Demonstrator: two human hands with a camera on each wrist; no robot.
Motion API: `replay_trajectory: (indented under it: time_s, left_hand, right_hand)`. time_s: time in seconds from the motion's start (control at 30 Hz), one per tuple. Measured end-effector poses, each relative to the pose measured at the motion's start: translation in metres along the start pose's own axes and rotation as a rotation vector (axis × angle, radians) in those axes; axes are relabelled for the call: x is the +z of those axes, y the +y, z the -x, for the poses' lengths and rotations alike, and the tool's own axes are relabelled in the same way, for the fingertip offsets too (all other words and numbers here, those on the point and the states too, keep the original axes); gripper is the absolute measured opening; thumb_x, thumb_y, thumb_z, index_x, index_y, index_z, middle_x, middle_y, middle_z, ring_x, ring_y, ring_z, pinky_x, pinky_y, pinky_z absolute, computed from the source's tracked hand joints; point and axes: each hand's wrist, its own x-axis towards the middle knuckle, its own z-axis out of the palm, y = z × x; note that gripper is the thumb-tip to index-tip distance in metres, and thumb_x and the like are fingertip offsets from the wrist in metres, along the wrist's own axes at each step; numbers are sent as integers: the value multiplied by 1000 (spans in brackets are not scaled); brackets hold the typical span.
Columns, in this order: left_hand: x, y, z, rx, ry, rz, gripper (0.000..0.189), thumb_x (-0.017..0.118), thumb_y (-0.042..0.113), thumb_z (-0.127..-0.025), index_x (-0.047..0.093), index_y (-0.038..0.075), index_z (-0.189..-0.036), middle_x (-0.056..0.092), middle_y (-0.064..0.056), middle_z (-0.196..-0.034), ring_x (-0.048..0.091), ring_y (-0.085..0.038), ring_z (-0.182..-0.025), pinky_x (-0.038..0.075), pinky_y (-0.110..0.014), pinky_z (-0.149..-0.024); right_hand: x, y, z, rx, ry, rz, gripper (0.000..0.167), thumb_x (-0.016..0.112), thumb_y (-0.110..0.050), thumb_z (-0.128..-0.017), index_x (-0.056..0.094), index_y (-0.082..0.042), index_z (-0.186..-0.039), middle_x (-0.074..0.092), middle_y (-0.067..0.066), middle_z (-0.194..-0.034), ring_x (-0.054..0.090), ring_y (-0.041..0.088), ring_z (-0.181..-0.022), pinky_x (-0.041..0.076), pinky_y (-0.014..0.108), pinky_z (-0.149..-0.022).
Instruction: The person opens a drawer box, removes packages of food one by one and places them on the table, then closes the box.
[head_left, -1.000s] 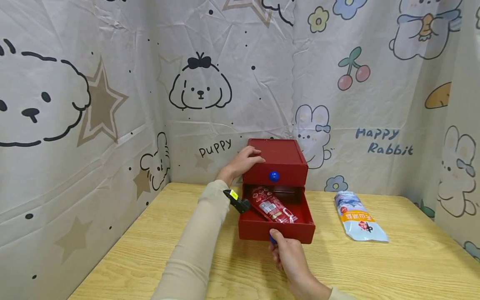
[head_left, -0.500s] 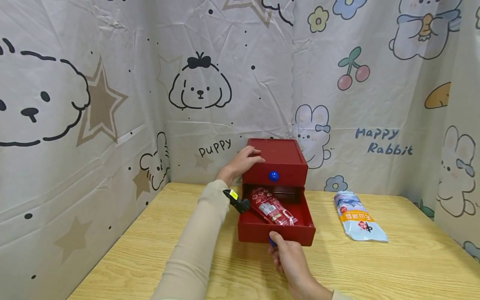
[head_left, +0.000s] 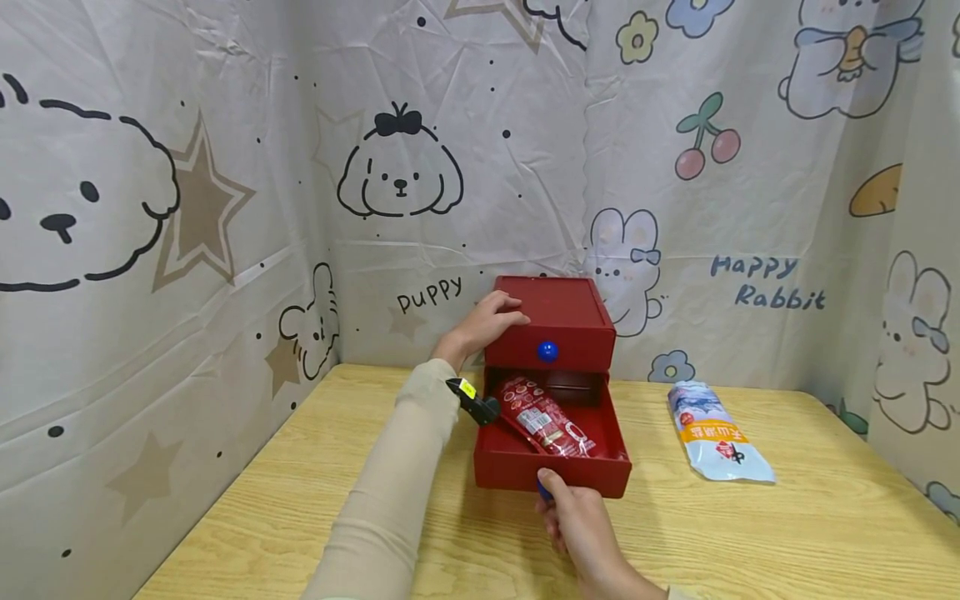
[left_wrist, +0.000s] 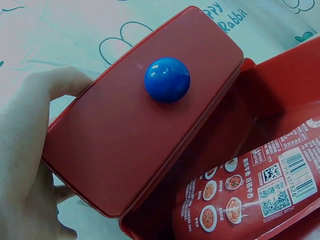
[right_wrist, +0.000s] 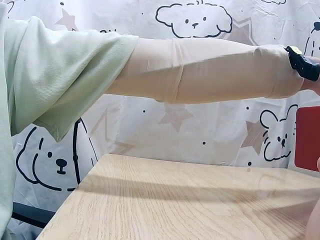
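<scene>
A red two-drawer box (head_left: 553, 302) stands at the back middle of the table. My left hand (head_left: 483, 327) holds its upper left corner, fingers bent over the top edge; the left wrist view shows other fingers along its side. The upper drawer, with a blue knob (head_left: 548, 351), is closed. My right hand (head_left: 587, 521) pinches the blue knob (head_left: 544, 487) of the lower drawer (head_left: 517, 472), which is pulled out. Inside that drawer a red printed packet (left_wrist: 250, 192) lies slantwise. In the right wrist view the right hand is barely visible at the right edge.
A white, blue and orange packet (head_left: 722, 440) lies on the wooden table (head_left: 277, 492) right of the box. A patterned cloth (head_left: 450, 150) hangs behind and along the sides. My left wrist carries a small black camera (head_left: 474, 403).
The lower drawer has slid slightly farther out toward me with my right hand on its knob. The red packet has come forward with it. My left hand stays on the box.
</scene>
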Motion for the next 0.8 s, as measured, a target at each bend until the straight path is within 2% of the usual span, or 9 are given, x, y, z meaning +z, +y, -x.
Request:
replay_trajectory:
  time_s: [0.2,0.33,0.5,0.57,0.67,0.73,0.8]
  left_hand:
    - [-1,5,4,-4,-4,0,52,65,28,-96,59,0,-140,53,-14,-144,45,-26,-136,33,-37,-114]
    - [-2,11,10,7,-2,5,51,65,25,-96,59,-3,-138,53,-16,-143,45,-28,-135,33,-39,-114]
    - [-1,9,9,4,-6,6,52,65,25,-96,59,-2,-139,52,-17,-144,44,-28,-136,32,-39,-115]
    - [-1,12,11,1,-5,8,52,65,25,-96,59,-3,-139,52,-17,-144,44,-28,-136,32,-39,-115]
    - [-1,17,13,3,3,4,50,64,23,-97,59,-4,-139,53,-17,-142,45,-28,-134,33,-38,-114]
    - [-2,13,10,-5,0,12,50,64,25,-97,59,-2,-139,53,-15,-141,46,-27,-133,34,-38,-113]
    - [-2,6,6,-16,-4,23,50,65,27,-97,59,0,-140,53,-13,-141,46,-26,-132,34,-38,-113]
  right_hand:
    - [-3,-1,2,-28,-38,13,52,58,-45,-104,69,-3,-74,50,0,-53,40,7,-48,31,20,-44]
    - [-8,0,3,-35,-85,72,61,53,-53,-105,73,0,-84,50,1,-53,38,8,-46,32,21,-43]
    - [-15,1,7,-14,-136,143,68,48,-56,-106,75,6,-97,51,1,-54,39,9,-47,34,22,-45]
    - [-19,0,10,-13,-206,187,62,52,-50,-106,74,7,-99,54,1,-56,41,10,-47,34,22,-47]
    - [-28,-13,16,-27,-402,292,46,59,-39,-105,75,5,-100,60,3,-62,46,11,-50,37,23,-49]
    - [-33,-28,19,-85,-525,362,33,63,-30,-104,75,0,-99,65,4,-68,51,13,-54,41,23,-51]
    - [-38,-49,23,-170,-595,421,24,65,-26,-103,75,-3,-100,67,4,-73,56,17,-59,47,25,-53]
